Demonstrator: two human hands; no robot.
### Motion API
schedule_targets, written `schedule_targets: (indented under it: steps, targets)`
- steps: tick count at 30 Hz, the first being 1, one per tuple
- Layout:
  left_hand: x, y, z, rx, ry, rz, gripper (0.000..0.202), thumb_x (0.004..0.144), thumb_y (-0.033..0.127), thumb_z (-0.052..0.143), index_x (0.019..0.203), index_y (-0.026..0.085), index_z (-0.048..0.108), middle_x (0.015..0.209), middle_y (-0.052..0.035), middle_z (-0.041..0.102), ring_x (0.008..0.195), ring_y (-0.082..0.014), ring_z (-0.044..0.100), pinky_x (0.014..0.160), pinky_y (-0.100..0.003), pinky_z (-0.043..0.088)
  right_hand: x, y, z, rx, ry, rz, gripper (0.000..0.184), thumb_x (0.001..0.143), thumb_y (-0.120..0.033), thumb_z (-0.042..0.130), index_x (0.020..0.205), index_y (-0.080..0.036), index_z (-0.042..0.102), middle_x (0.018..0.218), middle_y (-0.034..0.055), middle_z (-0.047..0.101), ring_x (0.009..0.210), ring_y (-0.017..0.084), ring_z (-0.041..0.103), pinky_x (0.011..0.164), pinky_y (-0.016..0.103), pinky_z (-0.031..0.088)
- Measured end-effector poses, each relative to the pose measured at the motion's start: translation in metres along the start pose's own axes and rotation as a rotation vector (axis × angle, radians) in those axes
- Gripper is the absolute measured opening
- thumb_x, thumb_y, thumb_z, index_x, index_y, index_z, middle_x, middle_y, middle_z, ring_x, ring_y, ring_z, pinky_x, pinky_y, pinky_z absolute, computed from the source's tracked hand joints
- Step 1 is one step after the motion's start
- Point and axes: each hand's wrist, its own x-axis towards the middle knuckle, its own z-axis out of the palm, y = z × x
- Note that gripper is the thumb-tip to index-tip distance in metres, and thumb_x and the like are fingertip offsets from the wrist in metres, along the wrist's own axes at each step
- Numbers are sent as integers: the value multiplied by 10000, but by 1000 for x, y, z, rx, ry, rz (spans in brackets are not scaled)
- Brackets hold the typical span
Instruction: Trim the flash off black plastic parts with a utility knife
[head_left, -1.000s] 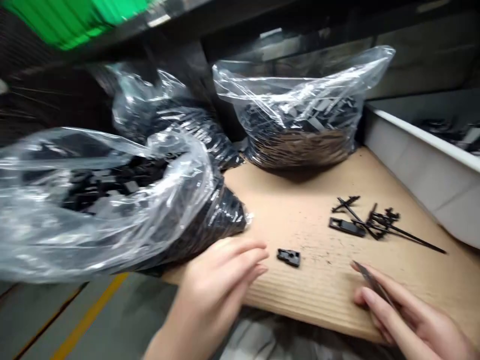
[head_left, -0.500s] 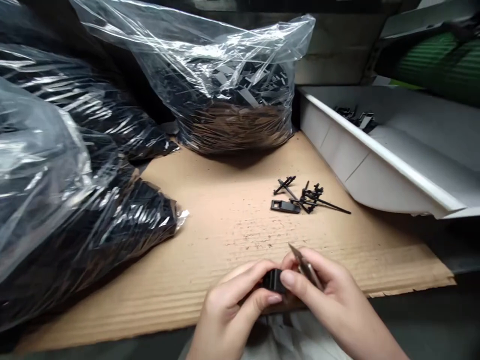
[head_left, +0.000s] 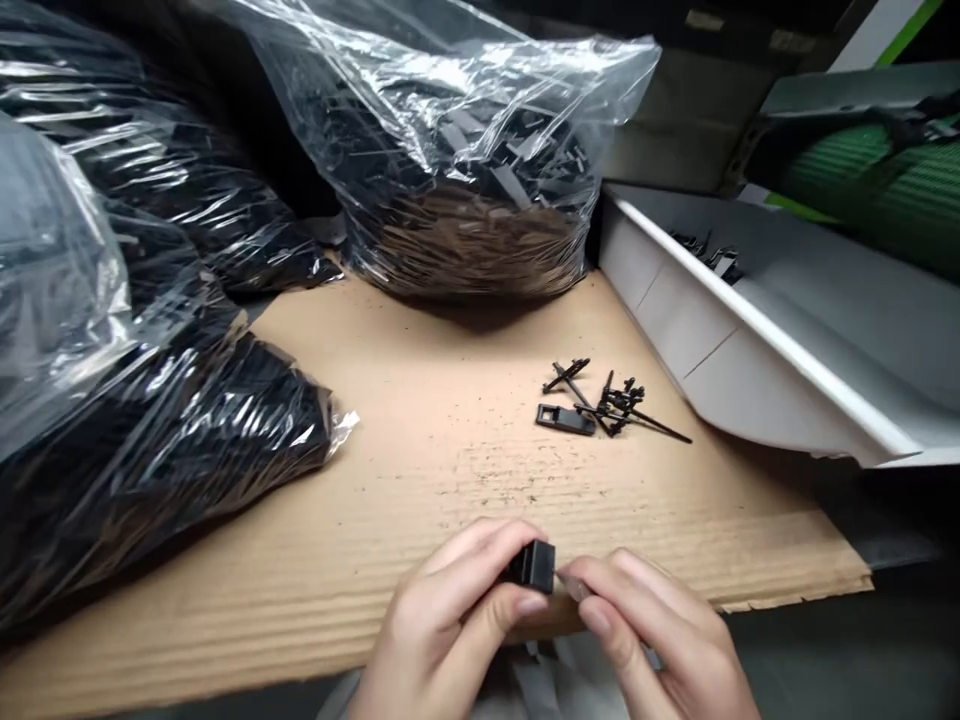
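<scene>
Near the cardboard's front edge, my left hand [head_left: 457,620] pinches a small black plastic part [head_left: 541,566] between thumb and fingers, its squared end facing right. My right hand [head_left: 660,630] is closed around a thin metal blade [head_left: 573,586]. Only a short piece of the blade shows at the fingertips, its tip close beside the part's end; whether they touch I cannot tell. Further back lie a flat black plastic piece [head_left: 570,421] with a square opening and a tangle of thin black plastic sprues [head_left: 621,405].
A clear plastic bag [head_left: 480,240] full of black pieces stands at the back. More filled bags [head_left: 225,420] line the left side. On the right is a white tray [head_left: 675,320] with some black pieces [head_left: 716,260] inside. Dark crumbs dot the cardboard [head_left: 420,380].
My right hand has moved down and slightly away from the part, turning the blade from pointing upward to pointing toward the part's end. The view has shifted slightly.
</scene>
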Motion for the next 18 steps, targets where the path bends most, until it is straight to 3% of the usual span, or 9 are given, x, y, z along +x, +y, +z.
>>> schedule_targets:
  steps: [13,18]
  targets:
    - [4,5,4,-33,-18,3,204,834,128,532,944,282,606,776,69,642,621,-79,584,591,-122,456,2,1,4,-40,47,-78,191,845,-150,453,956,-189,603,612,15,549,504,122,495,449,218,371]
    - [2,6,1,-76,-63,-29,239,805,136,584,969,306,620,831,80,672,729,-86,625,652,-104,464,2,1,2,-64,57,-18,175,838,-114,464,932,-173,599,634,23,554,531,132,508,485,234,386]
